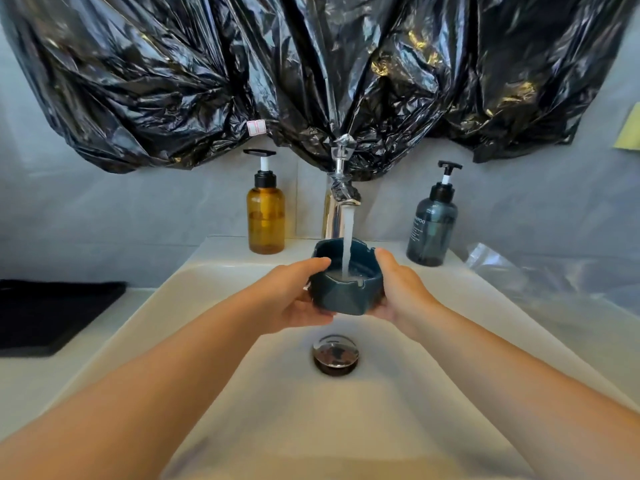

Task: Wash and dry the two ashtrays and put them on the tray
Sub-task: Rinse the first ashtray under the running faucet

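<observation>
Head: ashtray (346,292) upright, both hands.

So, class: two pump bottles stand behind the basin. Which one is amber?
The amber pump bottle, left of the tap. The other pump bottle, right of the tap, is dark grey-blue with white lettering.

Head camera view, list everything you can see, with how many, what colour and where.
ashtray: one, dark blue, under the running water, above the basin
tap: one, chrome, behind the basin, water running
sink: one, white, centre
drain plug: one, chrome, basin floor
amber pump bottle: one, left of the tap
grey pump bottle: one, right of the tap
black plastic sheet: one, on the wall above
black tray: one, left counter
left hand: grip on the ashtray
right hand: grip on the ashtray
</observation>
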